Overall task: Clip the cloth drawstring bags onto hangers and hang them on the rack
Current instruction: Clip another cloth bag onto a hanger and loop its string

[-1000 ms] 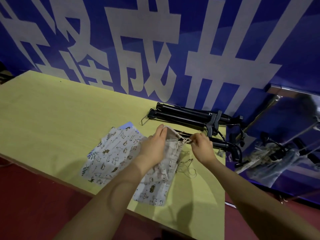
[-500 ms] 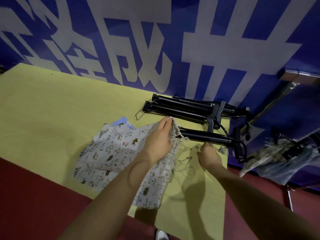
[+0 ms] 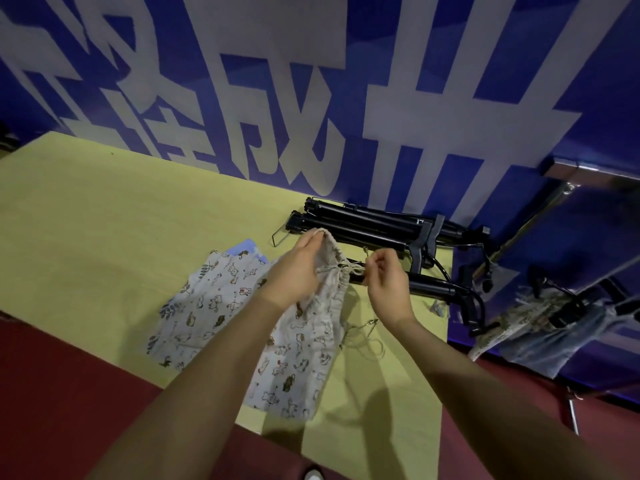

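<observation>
Printed drawstring bag (image 3: 304, 341) lay on the yellow worktop (image 3: 104, 216) just before the black hangers (image 3: 374, 230), left hand (image 3: 294, 271) grip clamped on its gathered mouth, right hand (image 3: 388, 285) grip pinched on its cord (image 3: 349, 269).

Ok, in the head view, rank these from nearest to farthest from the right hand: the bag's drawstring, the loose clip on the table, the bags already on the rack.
1. Drawstring: at the right hand's fingertips, just left of it.
2. Loose clip: on the table, just below the hand.
3. Hung bags: far right, off the table.
</observation>
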Demonstrator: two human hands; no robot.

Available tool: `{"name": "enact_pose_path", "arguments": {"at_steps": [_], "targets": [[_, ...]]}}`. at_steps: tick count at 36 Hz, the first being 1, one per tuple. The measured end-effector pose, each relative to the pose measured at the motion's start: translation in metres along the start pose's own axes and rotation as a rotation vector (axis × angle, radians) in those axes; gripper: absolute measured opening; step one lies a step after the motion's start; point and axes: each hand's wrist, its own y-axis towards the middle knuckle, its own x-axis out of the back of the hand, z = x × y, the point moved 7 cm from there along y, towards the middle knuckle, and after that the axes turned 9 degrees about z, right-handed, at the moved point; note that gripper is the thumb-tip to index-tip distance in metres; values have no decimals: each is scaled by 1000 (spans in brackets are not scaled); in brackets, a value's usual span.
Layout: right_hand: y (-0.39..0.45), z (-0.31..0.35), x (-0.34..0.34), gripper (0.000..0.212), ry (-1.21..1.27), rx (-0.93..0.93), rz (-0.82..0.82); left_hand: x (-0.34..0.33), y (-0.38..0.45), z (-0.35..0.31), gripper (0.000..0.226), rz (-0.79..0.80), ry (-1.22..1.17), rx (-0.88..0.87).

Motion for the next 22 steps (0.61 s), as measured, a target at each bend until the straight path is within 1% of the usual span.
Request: {"name": "enact_pose_path", "arguments": {"at_steps": [2, 4, 7, 9, 11, 12, 15, 17, 19, 22], "targets": [[-3, 10, 3, 8, 33, 31, -85, 5, 0, 4, 83, -4, 6, 18], [-2, 22, 2, 9, 28, 79, -73, 8, -2, 6, 83, 4, 9, 9], [1, 39, -11, 10, -122, 154, 84, 13, -6, 4, 82, 21, -14, -15], [2, 43, -24, 10, -272, 179, 196, 17, -10, 3, 83, 15, -37, -32], [3, 43, -36, 11, -454, 206, 270, 22, -13, 0, 83, 10, -42, -50], [3, 43, -40, 11, -522, 228, 282, 24, -15, -2, 83, 7, -48, -62], [3, 51, -47, 13, -691, 342, 237, 29, -22, -5, 84, -8, -87, -81], [3, 59, -52, 14, -759, 410, 206, 32, -27, -3, 85, -19, -106, -88], [4, 64, -59, 15, -773, 439, 210, 35, -31, 3, 85, -20, -115, -90], [7, 65, -65, 19, -730, 433, 229, 36, -34, 15, 84, -5, -109, -71]]}}
